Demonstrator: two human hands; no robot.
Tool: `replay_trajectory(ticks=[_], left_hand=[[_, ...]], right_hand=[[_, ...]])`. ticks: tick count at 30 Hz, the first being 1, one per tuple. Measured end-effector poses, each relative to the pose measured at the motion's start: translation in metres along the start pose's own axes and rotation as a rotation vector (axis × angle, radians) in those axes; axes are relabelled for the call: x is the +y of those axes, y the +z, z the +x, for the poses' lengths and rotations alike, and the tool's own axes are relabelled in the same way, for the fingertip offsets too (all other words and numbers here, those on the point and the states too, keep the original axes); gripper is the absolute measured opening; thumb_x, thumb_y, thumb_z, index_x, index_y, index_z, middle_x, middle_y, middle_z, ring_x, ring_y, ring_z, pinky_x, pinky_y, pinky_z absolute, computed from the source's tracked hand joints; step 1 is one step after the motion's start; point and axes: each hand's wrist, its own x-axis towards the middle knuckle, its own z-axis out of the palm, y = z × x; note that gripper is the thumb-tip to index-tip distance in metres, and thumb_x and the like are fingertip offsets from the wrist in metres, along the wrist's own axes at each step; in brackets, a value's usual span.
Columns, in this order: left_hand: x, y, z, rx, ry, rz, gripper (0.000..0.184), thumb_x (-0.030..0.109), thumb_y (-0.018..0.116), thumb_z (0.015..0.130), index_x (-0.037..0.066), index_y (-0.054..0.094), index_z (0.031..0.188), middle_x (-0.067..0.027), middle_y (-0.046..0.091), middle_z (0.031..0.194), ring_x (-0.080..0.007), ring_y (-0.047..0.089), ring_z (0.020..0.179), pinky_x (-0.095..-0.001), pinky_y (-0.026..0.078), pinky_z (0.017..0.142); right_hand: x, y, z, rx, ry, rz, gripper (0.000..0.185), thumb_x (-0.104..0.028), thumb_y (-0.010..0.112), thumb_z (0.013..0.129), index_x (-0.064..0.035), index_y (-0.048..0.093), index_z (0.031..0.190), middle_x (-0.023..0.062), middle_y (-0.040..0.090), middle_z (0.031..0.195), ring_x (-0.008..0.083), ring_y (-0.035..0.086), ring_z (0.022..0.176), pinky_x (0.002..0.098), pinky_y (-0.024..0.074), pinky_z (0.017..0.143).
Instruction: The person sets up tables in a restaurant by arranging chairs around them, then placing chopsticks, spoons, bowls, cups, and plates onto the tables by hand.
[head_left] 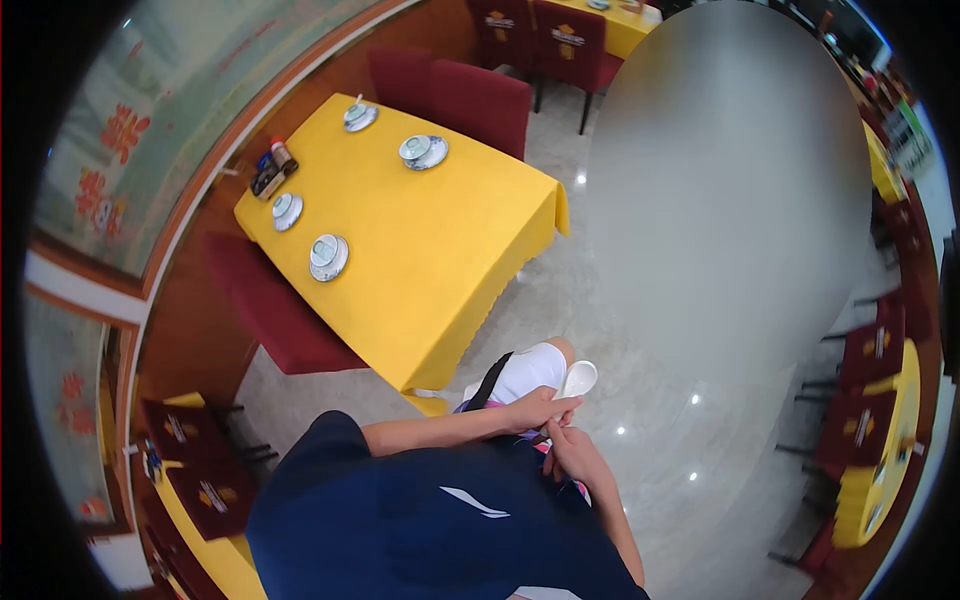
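A white spoon sticks out, bowl outward, from the fingers of my left hand, which is closed around its handle in front of my body. Just below and touching it is my right hand, its fingers bent near the handle's end; what they hold, if anything, is hidden. Ahead and to the left stands a table with a yellow cloth. On it are several place settings of bowls and plates, among them one at the near left and one at the back.
Dark red chairs stand against the yellow table. A small caddy with bottles sits by the wall. More chairs and a round yellow table are at the right. A large blurred area covers the upper right.
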Motion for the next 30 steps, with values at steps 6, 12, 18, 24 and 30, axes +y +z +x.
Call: replay_trajectory(ticks=[6, 12, 18, 24, 30], left_hand=[[0.062, -0.036, 0.112, 0.163, 0.119, -0.134, 0.05, 0.049, 0.049, 0.096, 0.009, 0.056, 0.066, -0.0009, 0.055, 0.064, -0.0088, 0.049, 0.059, -0.0241, 0.038, 0.056], [0.186, -0.068, 0.25, 0.208, 0.313, -0.204, 0.055, 0.048, 0.047, 0.097, 0.007, 0.054, 0.06, -0.0049, 0.057, 0.067, -0.0117, 0.053, 0.06, -0.026, 0.042, 0.053], [0.312, -0.115, 0.336, 0.221, 0.236, -0.173, 0.054, 0.043, 0.046, 0.098, 0.007, 0.049, 0.058, -0.0078, 0.059, 0.064, -0.0147, 0.055, 0.059, -0.0283, 0.044, 0.05], [0.399, -0.176, 0.444, 0.399, 0.364, -0.355, 0.057, 0.046, 0.041, 0.099, 0.009, 0.04, 0.056, -0.0165, 0.068, 0.095, -0.0183, 0.061, 0.069, -0.0262, 0.048, 0.045], [0.53, -0.228, 0.514, 0.389, 0.299, -0.568, 0.052, 0.046, 0.036, 0.1, 0.01, 0.039, 0.063, -0.0228, 0.064, 0.114, -0.0222, 0.065, 0.074, -0.0309, 0.051, 0.048]], right_hand=[[-0.055, -0.126, 0.087, -0.044, -0.194, -0.385, 0.057, -0.041, 0.032, 0.102, 0.0029, 0.066, 0.09, 0.0115, 0.06, 0.057, 0.0214, 0.061, 0.055, 0.0348, 0.0467, 0.055], [-0.141, -0.246, 0.153, 0.156, -0.269, -0.142, 0.053, -0.035, 0.036, 0.103, 0.0032, 0.064, 0.077, 0.0056, 0.055, 0.055, 0.0125, 0.051, 0.049, 0.0283, 0.0383, 0.049], [-0.237, -0.362, 0.228, 0.064, -0.173, -0.173, 0.055, -0.038, 0.038, 0.101, 0.0018, 0.068, 0.076, 0.0066, 0.057, 0.053, 0.016, 0.055, 0.05, 0.0304, 0.0432, 0.051], [-0.328, -0.47, 0.335, -0.093, -0.296, -0.165, 0.054, -0.035, 0.039, 0.102, 0.0006, 0.066, 0.071, 0.004, 0.054, 0.051, 0.0119, 0.051, 0.045, 0.0272, 0.0382, 0.046], [-0.446, -0.577, 0.415, -0.256, -0.412, -0.224, 0.045, -0.026, 0.046, 0.101, 0.0009, 0.061, 0.069, 0.0031, 0.055, 0.057, 0.0097, 0.049, 0.047, 0.0248, 0.0366, 0.045]])
